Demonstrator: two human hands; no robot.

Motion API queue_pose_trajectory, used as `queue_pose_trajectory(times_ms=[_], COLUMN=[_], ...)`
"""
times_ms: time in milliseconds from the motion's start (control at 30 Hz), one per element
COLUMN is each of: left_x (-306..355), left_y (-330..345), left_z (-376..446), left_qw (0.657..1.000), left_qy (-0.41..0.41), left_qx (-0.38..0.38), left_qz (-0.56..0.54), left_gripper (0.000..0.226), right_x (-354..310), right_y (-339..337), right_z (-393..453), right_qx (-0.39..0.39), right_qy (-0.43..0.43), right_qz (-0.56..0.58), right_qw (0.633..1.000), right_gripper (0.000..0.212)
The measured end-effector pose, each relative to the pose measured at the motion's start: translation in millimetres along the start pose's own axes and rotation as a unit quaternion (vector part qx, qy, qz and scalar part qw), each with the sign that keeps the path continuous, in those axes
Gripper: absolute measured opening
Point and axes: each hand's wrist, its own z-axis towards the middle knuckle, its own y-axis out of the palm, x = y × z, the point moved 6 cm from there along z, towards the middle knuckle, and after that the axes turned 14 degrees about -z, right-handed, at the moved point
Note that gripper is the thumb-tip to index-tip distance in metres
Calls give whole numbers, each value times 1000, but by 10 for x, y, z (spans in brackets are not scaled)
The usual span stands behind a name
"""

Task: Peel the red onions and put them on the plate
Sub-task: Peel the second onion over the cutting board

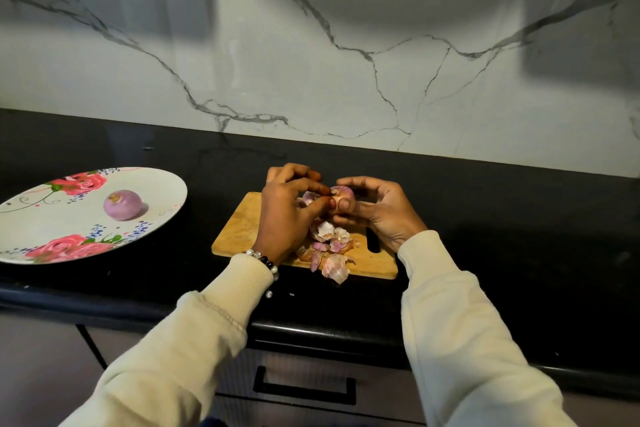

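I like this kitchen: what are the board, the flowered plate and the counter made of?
The board looks like matt pale wood, with visible grain. The plate could be glazed ceramic or melamine; its printed roses have a soft sheen. The counter seems polished black stone, speckled and reflective.

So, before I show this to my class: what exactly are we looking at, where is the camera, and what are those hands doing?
There is no machine here. One camera, worn on a person's head, looks down at their own two hands over a black counter. The left hand and right hand hold a red onion above a wooden cutting board, the left fingers pinching at its skin. Loose onion skins lie on the board. To the left sits a flowered plate carrying one peeled onion.
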Motion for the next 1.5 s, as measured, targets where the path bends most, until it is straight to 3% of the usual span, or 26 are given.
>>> queue_pose_trajectory(times_ms=[433,767,1067,1300,1500], left_x=[-72,-64,-124,-147,-53], left_y=[84,-1,86,129,139], left_z=[0,-4,-4,12,-17], left_qw=[998,1000,999,999,997], left_qy=[-36,-16,-9,-5,-8], left_qx=[-45,12,-32,-53,-74], left_qz=[-20,-3,2,-2,-3], left_gripper=[3,8,4,24,19], right_x=[24,9,2,-1,-62], right_y=[2,-14,-20,-3,-49], right_z=[12,28,19,27,14], right_qx=[5,8,16,20,37], right_qy=[-3,-15,-22,-32,-46], right_qz=[-17,0,-11,24,59], right_qw=[1000,1000,1000,999,997], right_gripper=[39,47,43,43,37])
